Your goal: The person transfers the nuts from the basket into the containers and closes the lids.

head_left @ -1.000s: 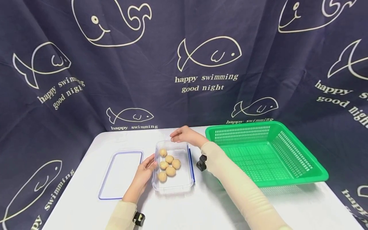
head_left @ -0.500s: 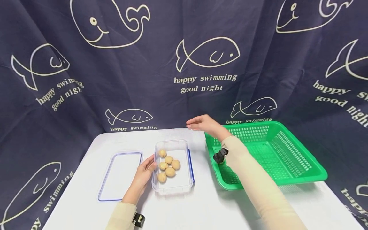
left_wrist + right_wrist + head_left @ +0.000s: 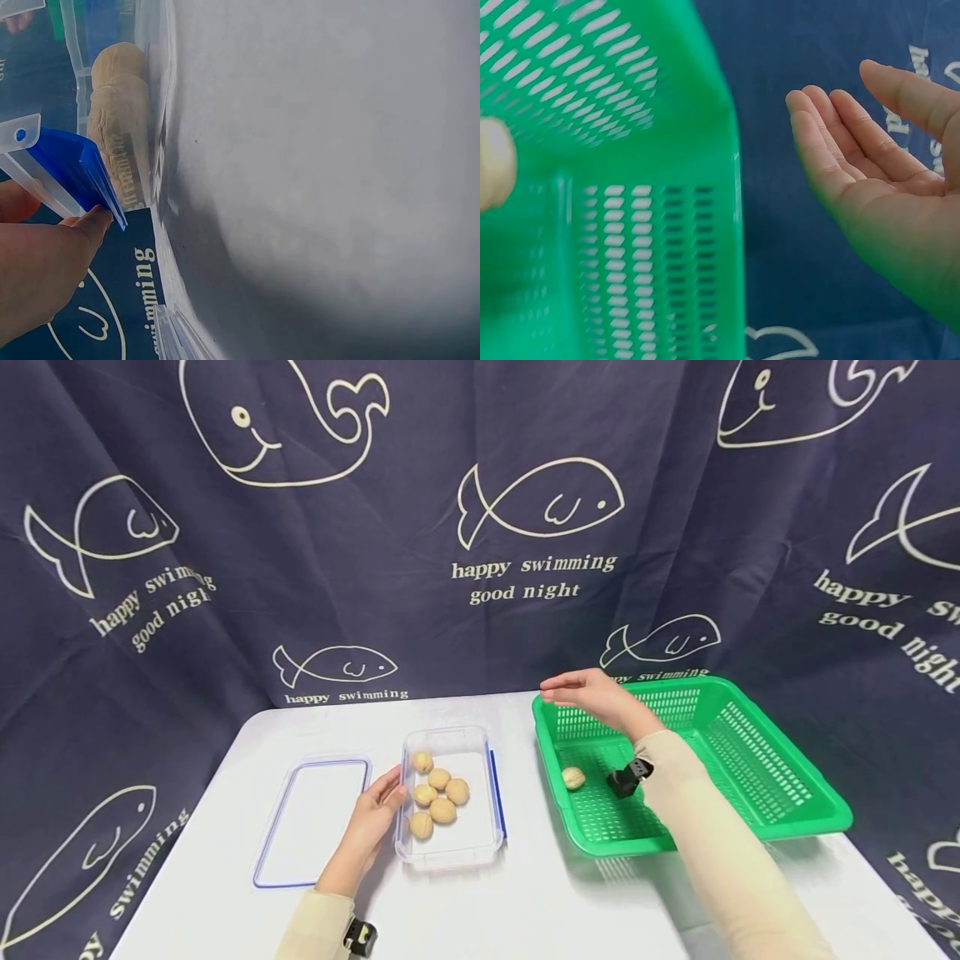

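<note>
Several walnuts (image 3: 442, 811) lie in a clear plastic food container (image 3: 468, 852), mostly along its left side. My left hand (image 3: 371, 818) holds the container's left wall; in the left wrist view its thumb presses a blue latch (image 3: 75, 165), with a finger behind the clear flap. My right hand (image 3: 596, 697) is above the far left corner of a green plastic basket (image 3: 810, 777), fingers extended and nothing in the palm, as the right wrist view confirms. One walnut (image 3: 573, 777) sits inside the basket near its left wall.
A clear lid with a blue seal (image 3: 311, 822) lies on the white table (image 3: 420, 914) left of the container. A dark curtain (image 3: 420, 577) printed with fish hangs behind the table.
My right hand has moved right, from the container's far edge to over the basket. A walnut in the basket, earlier out of sight, now shows. My left hand stays on the container.
</note>
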`<act>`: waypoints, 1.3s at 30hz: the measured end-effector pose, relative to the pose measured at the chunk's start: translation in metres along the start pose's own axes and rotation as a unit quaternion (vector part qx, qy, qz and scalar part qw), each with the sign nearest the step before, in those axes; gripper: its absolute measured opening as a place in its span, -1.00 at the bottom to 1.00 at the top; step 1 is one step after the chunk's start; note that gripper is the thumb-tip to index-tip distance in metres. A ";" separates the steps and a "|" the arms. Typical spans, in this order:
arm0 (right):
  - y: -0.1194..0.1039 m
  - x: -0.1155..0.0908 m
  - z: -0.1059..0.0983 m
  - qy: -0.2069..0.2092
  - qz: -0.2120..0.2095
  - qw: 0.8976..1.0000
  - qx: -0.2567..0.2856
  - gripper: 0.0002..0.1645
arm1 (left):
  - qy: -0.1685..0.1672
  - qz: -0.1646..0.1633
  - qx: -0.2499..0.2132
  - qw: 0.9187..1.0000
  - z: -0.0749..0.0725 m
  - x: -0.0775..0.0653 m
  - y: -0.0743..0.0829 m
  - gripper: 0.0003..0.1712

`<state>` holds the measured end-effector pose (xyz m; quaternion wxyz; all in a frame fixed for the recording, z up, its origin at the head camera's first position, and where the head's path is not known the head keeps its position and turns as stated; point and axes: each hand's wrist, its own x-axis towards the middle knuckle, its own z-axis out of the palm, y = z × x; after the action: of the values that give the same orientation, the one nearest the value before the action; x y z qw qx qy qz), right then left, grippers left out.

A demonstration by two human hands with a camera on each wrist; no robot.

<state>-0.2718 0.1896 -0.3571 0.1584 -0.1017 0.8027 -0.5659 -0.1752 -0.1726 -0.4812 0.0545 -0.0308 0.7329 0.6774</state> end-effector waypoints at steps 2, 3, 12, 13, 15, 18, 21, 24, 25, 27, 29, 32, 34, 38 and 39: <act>0.008 -0.002 -0.005 -0.004 0.005 1.000 0.006 -0.51 | 0.001 0.002 0.003 1.000 -0.001 -0.001 0.000 -0.43; 0.012 -0.003 -0.007 -0.007 0.008 1.000 0.007 -0.49 | 0.002 0.003 0.004 1.000 -0.001 -0.001 0.000 -0.43; 0.042 -0.007 -0.020 -0.020 0.019 0.998 0.058 -0.49 | 0.002 0.002 0.006 1.000 -0.002 -0.002 0.001 -0.43; 0.045 -0.008 -0.022 -0.023 0.021 0.998 0.058 -0.50 | 0.002 0.003 0.008 1.000 -0.002 -0.002 0.000 -0.43; 0.050 -0.008 -0.024 -0.033 0.024 0.997 0.058 -0.49 | 0.004 0.000 0.010 1.000 -0.002 -0.002 0.000 -0.44; 0.059 -0.008 -0.028 -0.040 0.031 0.998 0.044 -0.48 | 0.004 0.003 0.012 1.000 -0.002 -0.002 0.000 -0.43; 0.067 -0.008 -0.032 -0.050 0.036 0.998 0.028 -0.45 | 0.003 0.004 0.010 1.000 -0.001 -0.002 0.001 -0.43; 0.075 -0.008 -0.033 -0.061 0.049 0.997 0.022 -0.45 | 0.001 0.003 0.005 1.000 0.001 0.000 0.001 -0.43; 0.078 -0.007 -0.033 -0.065 0.055 0.996 0.022 -0.45 | 0.000 0.002 0.004 1.000 0.001 0.000 0.002 -0.44; 0.083 -0.007 -0.032 -0.073 0.071 0.995 0.020 -0.46 | 0.000 -0.001 0.001 1.000 0.001 0.000 0.002 -0.44; 0.087 -0.005 -0.031 -0.086 0.084 0.993 0.015 -0.46 | 0.000 -0.002 0.002 1.000 0.001 0.000 0.002 -0.44; 0.092 -0.003 -0.029 -0.108 0.101 0.989 0.010 -0.48 | -0.003 0.002 0.001 1.000 0.002 0.000 0.002 -0.44; 0.095 -0.002 -0.028 -0.121 0.110 0.987 0.004 -0.49 | -0.004 0.005 0.000 1.000 0.002 -0.001 0.002 -0.43; 0.097 -0.001 -0.025 -0.139 0.127 0.982 -0.004 -0.51 | -0.004 0.010 -0.003 1.000 0.002 -0.002 0.003 -0.43; 0.098 -0.001 -0.024 -0.142 0.131 0.981 -0.006 -0.51 | -0.004 0.011 -0.003 1.000 0.002 -0.002 0.003 -0.43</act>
<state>-0.2780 0.2441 -0.4416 0.3432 -0.0758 0.7815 -0.5154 -0.1736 -0.1702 -0.4784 0.0498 -0.0201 0.7308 0.6805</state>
